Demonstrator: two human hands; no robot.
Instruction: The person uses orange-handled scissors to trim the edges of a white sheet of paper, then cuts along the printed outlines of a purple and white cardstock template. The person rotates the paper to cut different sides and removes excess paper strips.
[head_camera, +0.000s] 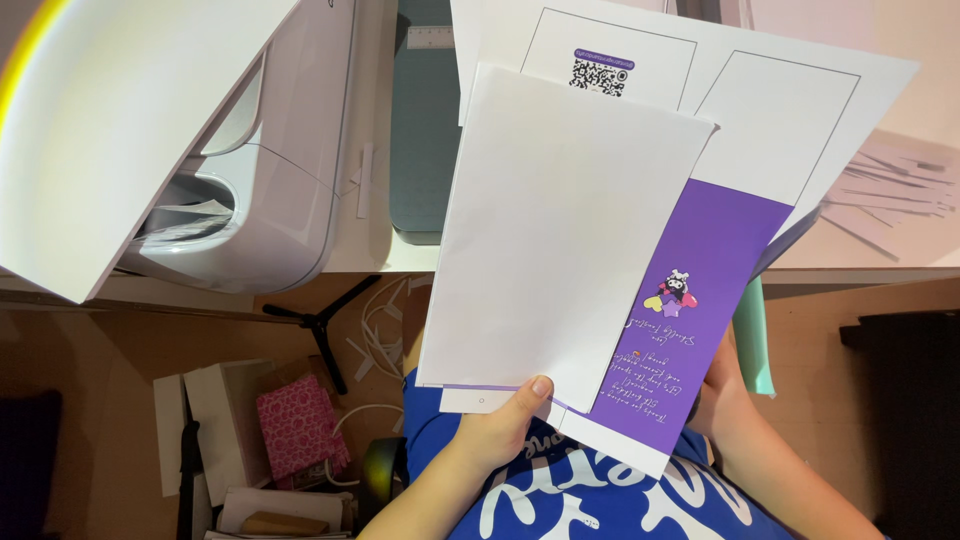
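While the head camera looks straight down, both hands hold up a fanned stack of paper at the centre of the view. On top is a blank white rectangular sheet (560, 230). Behind it, toward four o'clock, shows a purple printed card (705, 290) with a small cartoon figure and lines of script. Farther back, at one o'clock, sits a large white sheet (790, 110) with black outlined rectangles and a square code pattern.

At six o'clock the left hand (500, 425) pinches the lower edge of the stack, its grip closed with the thumb pressed on the blank white sheet. At four o'clock the right hand (725, 385) lies mostly hidden behind the purple card; I cannot tell how its grip stands.

At nine o'clock a pale lilac cutting machine (270, 200) rests on the light wooden table (860, 255). At seven o'clock, on the floor below, stands a pink patterned box (295, 425).
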